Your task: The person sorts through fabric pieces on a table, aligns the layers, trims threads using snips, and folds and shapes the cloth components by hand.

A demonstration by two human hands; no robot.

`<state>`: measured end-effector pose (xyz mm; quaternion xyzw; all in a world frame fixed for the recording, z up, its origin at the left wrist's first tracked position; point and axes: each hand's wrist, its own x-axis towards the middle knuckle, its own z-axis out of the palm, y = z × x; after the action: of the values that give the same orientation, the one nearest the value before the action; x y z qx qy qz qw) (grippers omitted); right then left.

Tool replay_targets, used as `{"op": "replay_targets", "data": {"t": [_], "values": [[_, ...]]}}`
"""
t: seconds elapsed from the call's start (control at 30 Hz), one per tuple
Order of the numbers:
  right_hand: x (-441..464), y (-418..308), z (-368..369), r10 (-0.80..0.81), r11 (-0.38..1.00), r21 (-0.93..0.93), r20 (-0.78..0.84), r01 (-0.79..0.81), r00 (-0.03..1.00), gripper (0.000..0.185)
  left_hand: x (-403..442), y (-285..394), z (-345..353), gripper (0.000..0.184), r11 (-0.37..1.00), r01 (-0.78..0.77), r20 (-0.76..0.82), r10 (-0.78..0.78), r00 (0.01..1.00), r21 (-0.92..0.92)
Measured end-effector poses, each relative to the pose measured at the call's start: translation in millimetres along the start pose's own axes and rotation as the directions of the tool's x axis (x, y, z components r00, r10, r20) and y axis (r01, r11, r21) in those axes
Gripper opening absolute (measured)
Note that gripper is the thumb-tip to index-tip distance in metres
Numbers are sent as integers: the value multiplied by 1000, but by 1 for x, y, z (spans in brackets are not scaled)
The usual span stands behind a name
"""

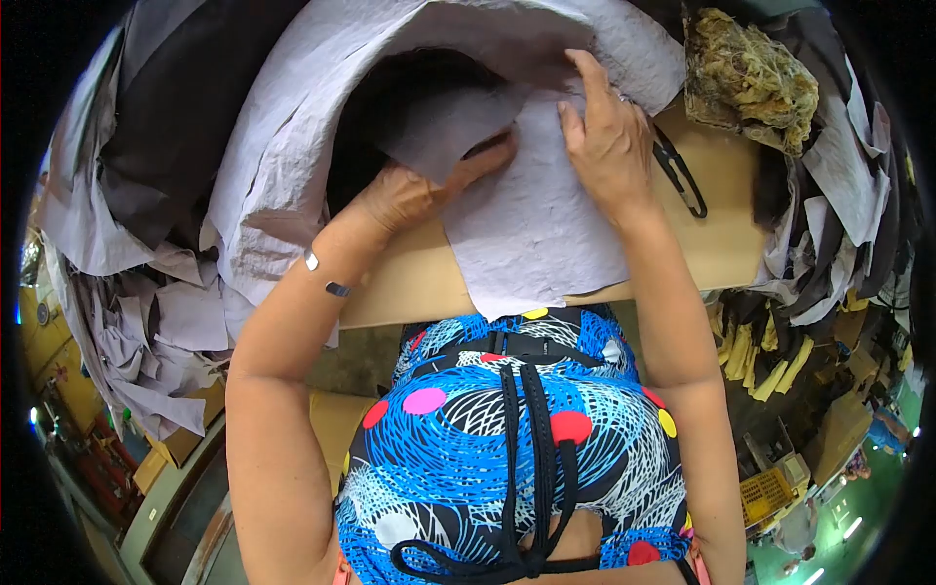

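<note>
A pale grey-lavender sheet, like leather or stiff cloth, lies over a tan board in front of me. My left hand is at its left side, with a darker turned-up flap covering part of the fingers. Those fingers look closed on the folded edge of the sheet. My right hand rests on the right part of the sheet, index finger stretched out and thumb apart. Close beside it on the board is a slim black tool with a long loop; its kind is unclear.
A large pale roll of the same material curves around a dark hollow behind my hands. Sheets and scraps hang at the left, more at the right. A yellowish fibrous clump sits on the tan board. A yellow crate stands lower right.
</note>
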<state>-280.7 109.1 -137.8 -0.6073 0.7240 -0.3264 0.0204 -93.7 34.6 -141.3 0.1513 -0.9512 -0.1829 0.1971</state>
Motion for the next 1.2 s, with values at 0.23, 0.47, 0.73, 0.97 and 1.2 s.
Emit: {"op": "replay_targets", "data": {"t": [0.23,0.47,0.73,0.97,1.2], "values": [[-5,2,2,-80,997,5,-9,80,997,44,-5,4,8,25,999,39,-69,-36,997,34],[-4,7,8,-153,987,-52,-90,149,984,38,-7,10,1,42,951,-186,81,171,982,246],[-4,12,11,-189,981,-71,-131,181,973,36,-8,21,17,33,954,41,-19,-37,999,298],[1,14,-1,-285,953,-168,-202,253,937,41,-9,19,10,45,964,-99,35,93,995,246],[1,-1,0,-364,920,167,27,355,931,57,-8,8,13,54,984,152,-187,-167,968,-89]]}}
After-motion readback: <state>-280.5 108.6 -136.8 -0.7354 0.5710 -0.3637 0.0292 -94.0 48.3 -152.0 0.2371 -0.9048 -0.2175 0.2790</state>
